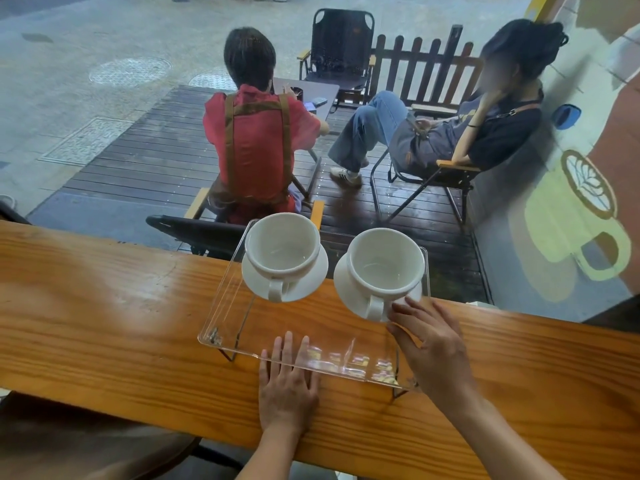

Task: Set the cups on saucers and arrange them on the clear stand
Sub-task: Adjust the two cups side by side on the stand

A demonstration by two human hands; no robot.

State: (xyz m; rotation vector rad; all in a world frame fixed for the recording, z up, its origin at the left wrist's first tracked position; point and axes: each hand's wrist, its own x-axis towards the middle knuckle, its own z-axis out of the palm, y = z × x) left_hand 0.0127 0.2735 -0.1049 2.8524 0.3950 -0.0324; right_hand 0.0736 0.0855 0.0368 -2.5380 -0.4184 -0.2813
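Two white cups stand on white saucers on the clear stand (228,306), which rests on the wooden counter. The left cup (282,249) sits on its saucer (313,271) at the stand's far middle, handle toward me. The right cup (386,263) sits on its saucer (341,282) at the far right. My left hand (289,382) lies flat with spread fingers on the stand's near edge, holding nothing. My right hand (431,341) has its fingertips on the near rim of the right saucer, beside the cup handle.
The long wooden counter (104,323) runs left to right in front of a window. Beyond the glass, two people sit on folding chairs (341,46) on a dark deck, with a small table and a wooden fence.
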